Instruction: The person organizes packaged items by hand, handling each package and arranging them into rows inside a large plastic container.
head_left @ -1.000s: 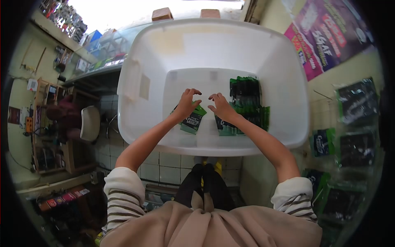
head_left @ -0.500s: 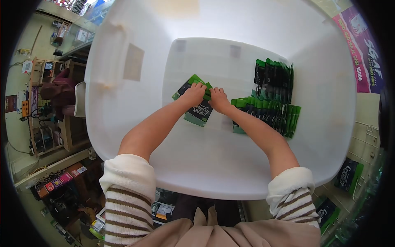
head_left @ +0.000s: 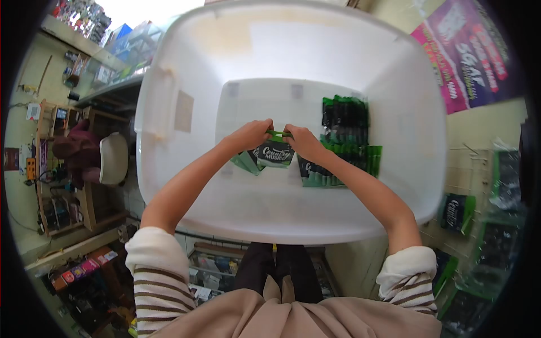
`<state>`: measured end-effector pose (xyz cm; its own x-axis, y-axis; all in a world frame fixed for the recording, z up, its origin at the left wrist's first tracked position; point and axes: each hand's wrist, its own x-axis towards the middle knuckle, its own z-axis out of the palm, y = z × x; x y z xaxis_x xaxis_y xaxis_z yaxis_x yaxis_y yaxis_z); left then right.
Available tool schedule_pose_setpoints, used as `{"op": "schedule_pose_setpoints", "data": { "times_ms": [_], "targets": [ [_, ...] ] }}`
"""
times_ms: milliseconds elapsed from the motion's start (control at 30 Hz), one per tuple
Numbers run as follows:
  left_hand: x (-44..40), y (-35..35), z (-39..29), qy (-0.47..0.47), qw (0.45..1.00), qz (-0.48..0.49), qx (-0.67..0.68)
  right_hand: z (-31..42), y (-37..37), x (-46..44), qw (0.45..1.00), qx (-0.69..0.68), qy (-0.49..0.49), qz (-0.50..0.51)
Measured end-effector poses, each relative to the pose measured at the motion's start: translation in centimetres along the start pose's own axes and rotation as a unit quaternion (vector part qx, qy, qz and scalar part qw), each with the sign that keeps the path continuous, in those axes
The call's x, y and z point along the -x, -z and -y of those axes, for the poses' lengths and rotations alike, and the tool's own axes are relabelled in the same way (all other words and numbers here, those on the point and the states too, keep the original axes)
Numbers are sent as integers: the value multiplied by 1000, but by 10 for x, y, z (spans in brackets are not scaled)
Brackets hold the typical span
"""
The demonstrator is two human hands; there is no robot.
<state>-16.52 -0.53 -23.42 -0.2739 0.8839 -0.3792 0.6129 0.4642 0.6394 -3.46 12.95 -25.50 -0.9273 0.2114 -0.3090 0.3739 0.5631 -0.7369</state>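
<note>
Both hands pinch the green top edge of a dark pouch (head_left: 275,155) with white "Country Music" lettering, held over the floor of a big white plastic tub (head_left: 186,217). My left hand (head_left: 255,135) grips its left corner, my right hand (head_left: 303,142) its right corner. Beneath and left of it lies another green and black pouch (head_left: 246,162), partly covered. Right of my right hand, several matching pouches (head_left: 345,119) stand packed in a back row. A front row of pouches (head_left: 329,172) is partly hidden by my right forearm.
The tub's high walls surround my hands. A purple poster (head_left: 465,56) and hanging packets (head_left: 457,213) are on the right wall. At the left are a seated person (head_left: 81,151), a white chair (head_left: 114,159) and cluttered shelves. A glass case (head_left: 211,270) stands below the tub.
Both hands came down to the loose pouches at the left, and one pouch is now lifted by its top edge. The camera view moved closer, then back out.
</note>
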Motion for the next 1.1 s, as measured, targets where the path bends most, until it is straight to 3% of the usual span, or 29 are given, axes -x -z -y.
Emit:
{"op": "schedule_pose_setpoints", "data": {
  "times_ms": [100,167,200,267,300,400,567,733,900,1100],
  "targets": [
    [22,29,-53,-78,995,-54,10,38,52,42,994,10,66,-89],
    [41,45,-96,-93,968,-114,205,61,83,78,967,-25,131,-216],
    [47,48,-116,-122,967,-105,200,75,98,101,962,-11,122,-243],
    [56,48,-154,-155,905,-145,368,99,119,153,927,-133,71,-344],
    [56,44,-175,-181,904,-128,366,100,123,177,909,-147,62,-384],
    [62,22,-247,-278,816,-123,492,106,123,249,870,-132,-6,-475],
    [56,-47,-323,-318,788,-124,512,82,100,325,724,-181,-56,-664],
    [40,-103,-339,-330,822,-68,458,52,82,360,669,-171,-111,-714],
    [26,-121,-357,-315,828,-48,460,29,89,368,655,-144,-144,-727],
    [9,-139,-368,-356,853,-121,361,-4,96,363,635,-134,-138,-748]
  ]
}}
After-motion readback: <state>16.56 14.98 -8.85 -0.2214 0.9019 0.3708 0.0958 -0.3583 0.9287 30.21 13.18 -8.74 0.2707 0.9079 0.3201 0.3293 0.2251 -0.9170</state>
